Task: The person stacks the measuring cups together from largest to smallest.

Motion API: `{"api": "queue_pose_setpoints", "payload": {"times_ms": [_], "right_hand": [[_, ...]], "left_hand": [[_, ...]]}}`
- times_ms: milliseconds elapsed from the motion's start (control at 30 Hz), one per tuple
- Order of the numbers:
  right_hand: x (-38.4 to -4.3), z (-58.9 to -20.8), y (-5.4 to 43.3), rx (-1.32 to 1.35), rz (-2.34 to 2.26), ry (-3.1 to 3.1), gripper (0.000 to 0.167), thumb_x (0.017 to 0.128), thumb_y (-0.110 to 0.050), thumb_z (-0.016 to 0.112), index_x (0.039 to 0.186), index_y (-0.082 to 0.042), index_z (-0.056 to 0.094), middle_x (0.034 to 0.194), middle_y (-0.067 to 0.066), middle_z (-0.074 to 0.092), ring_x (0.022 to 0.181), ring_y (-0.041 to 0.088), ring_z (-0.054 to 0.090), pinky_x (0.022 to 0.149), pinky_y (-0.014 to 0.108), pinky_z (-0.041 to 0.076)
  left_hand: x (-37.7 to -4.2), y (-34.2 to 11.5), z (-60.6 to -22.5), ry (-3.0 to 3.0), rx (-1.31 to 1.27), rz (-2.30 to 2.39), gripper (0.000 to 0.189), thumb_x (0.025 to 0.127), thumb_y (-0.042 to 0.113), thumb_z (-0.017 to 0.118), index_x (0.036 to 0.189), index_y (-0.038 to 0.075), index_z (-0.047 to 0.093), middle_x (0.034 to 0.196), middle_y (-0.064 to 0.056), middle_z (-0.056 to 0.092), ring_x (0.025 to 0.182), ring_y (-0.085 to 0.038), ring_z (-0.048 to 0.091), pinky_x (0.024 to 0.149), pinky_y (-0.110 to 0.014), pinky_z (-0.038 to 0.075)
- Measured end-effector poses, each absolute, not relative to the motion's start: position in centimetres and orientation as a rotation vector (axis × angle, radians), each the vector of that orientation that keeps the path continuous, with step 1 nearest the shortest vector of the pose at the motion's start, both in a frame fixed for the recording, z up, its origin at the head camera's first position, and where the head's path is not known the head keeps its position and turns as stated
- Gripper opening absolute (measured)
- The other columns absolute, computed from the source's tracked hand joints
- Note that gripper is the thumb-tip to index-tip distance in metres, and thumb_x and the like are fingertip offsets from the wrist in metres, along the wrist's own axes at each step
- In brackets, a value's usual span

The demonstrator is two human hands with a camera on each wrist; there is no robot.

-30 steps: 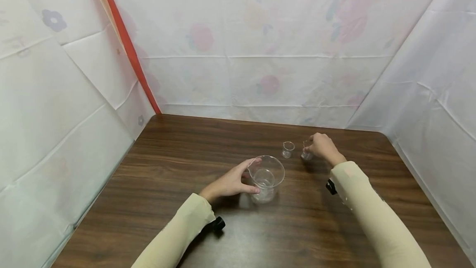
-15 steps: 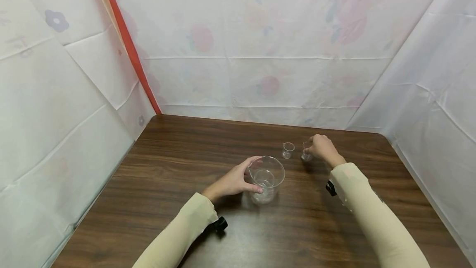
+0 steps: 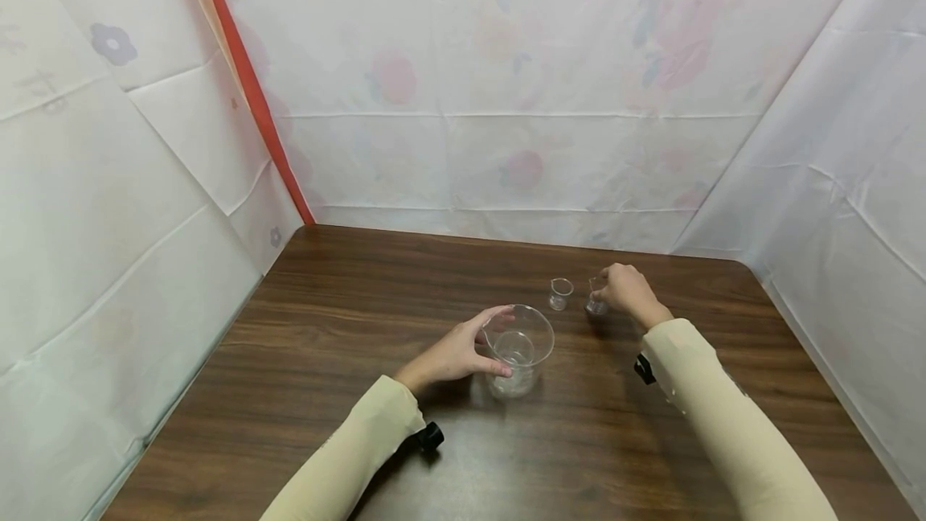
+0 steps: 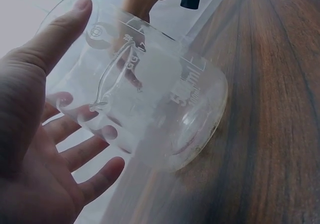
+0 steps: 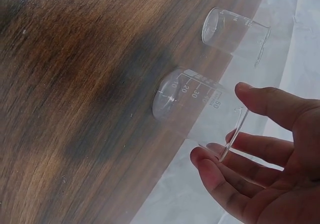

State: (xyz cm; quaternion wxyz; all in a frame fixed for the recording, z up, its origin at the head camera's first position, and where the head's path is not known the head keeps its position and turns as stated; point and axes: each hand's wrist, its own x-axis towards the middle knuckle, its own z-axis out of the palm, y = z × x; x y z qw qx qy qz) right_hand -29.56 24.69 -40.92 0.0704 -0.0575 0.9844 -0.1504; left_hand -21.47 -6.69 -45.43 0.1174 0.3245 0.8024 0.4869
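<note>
My left hand (image 3: pixel 457 354) holds a large clear glass beaker (image 3: pixel 515 384) around its side, thumb toward me and fingers along the far side. In the left wrist view, the beaker (image 4: pixel 170 104) has white volume markings and a pouring spout, and the fingertips show through its glass. Farther back to the right, my right hand (image 3: pixel 628 289) pinches a small glass beaker (image 3: pixel 596 307) near its rim. Graduations up to 50 are printed on this small beaker (image 5: pixel 187 102) in the right wrist view. A second small beaker (image 3: pixel 559 301) stands just left of it, untouched.
The dark wood-grain table (image 3: pixel 347 304) carries all three beakers. White patterned sheeting (image 3: pixel 463 159) rises behind it and along both sides, with a red strip (image 3: pixel 246 71) at the left corner. Black wrist cameras protrude below both sleeves.
My left thumb has shifted slightly right along the large beaker's side. The right hand stays at the small beaker, and the beakers hold their places on the table.
</note>
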Motion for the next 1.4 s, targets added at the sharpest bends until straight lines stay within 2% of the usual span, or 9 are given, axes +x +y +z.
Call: {"api": "queue_pose_setpoints", "payload": {"times_ms": [267,567,800,933,1100,1400], "right_hand": [[-29.7,-41.2,24.8,-0.193,-0.458,2.972,0.049,0.088,-0.019,0.07,0.125,0.01,0.059,0.122,0.029,0.063,0.11,0.047,0.059,0.092,0.056,0.049],[-29.4,-41.5,25.3,-0.184,-0.5,2.953,0.052,0.089,-0.019,0.069,0.129,0.01,0.055,0.122,0.029,0.063,0.108,0.043,0.061,0.088,0.053,0.051],[-29.0,-40.6,25.2,-0.229,-0.555,2.988,0.049,0.088,-0.017,0.068,0.126,0.011,0.056,0.113,0.028,0.067,0.101,0.041,0.065,0.084,0.051,0.052],[-28.8,-39.9,25.0,-0.23,-0.581,3.001,0.05,0.088,-0.017,0.068,0.129,0.01,0.055,0.117,0.029,0.065,0.104,0.041,0.064,0.086,0.053,0.052],[-28.8,-39.3,24.9,-0.245,-0.595,3.015,0.053,0.088,-0.02,0.069,0.131,0.008,0.054,0.123,0.031,0.061,0.109,0.044,0.061,0.089,0.056,0.049],[-28.7,-38.4,24.4,-0.298,-0.575,3.061,0.053,0.087,-0.022,0.07,0.129,0.007,0.056,0.119,0.029,0.063,0.108,0.044,0.061,0.089,0.055,0.049]], "left_hand": [[-21.4,-6.7,-45.4,2.348,0.961,1.435,0.09,0.077,0.028,0.083,0.151,0.016,0.033,0.149,-0.011,0.046,0.125,-0.025,0.053,0.099,-0.041,0.048],[-21.5,-6.6,-45.8,2.327,0.971,1.466,0.088,0.078,0.022,0.083,0.15,0.017,0.033,0.149,-0.013,0.046,0.132,-0.026,0.05,0.098,-0.038,0.047],[-21.4,-6.7,-45.8,2.312,0.981,1.489,0.088,0.078,0.021,0.083,0.15,0.013,0.034,0.149,-0.015,0.046,0.131,-0.03,0.05,0.097,-0.035,0.047],[-21.4,-6.7,-45.8,2.309,0.975,1.491,0.088,0.077,0.021,0.083,0.15,0.014,0.034,0.149,-0.015,0.046,0.131,-0.032,0.05,0.098,-0.036,0.047],[-21.4,-6.7,-45.8,2.314,0.966,1.492,0.088,0.077,0.021,0.084,0.149,0.015,0.034,0.148,-0.015,0.047,0.129,-0.03,0.051,0.097,-0.036,0.047],[-21.5,-6.7,-45.8,2.327,0.964,1.478,0.088,0.077,0.023,0.084,0.149,0.015,0.034,0.147,-0.015,0.048,0.129,-0.026,0.052,0.096,-0.034,0.047]]}}
